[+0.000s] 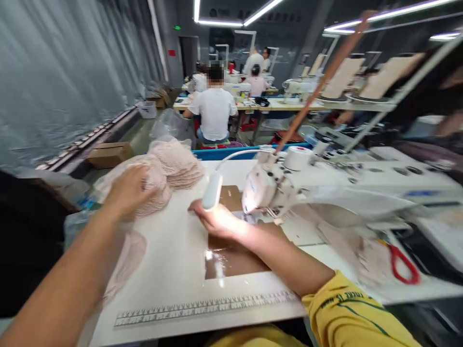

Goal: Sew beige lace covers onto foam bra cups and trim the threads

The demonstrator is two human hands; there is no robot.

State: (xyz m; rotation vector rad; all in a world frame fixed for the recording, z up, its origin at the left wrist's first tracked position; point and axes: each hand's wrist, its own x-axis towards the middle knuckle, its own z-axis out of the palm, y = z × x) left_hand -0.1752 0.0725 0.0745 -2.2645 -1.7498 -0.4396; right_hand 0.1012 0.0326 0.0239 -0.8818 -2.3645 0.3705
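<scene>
My left hand reaches to the left side of the white table and rests on a stack of pale pink fabric pieces, its fingers curled over the top piece. My right hand lies on the table under the small lamp, just left of the sewing machine head. Strong lamp light and motion blur hide its fingers. The brown plate sits under the right wrist.
A white sewing machine fills the right side, with red-handled scissors and pink fabric beside it. A ruler strip runs along the near table edge. People sit at benches farther back. A cardboard box lies at left.
</scene>
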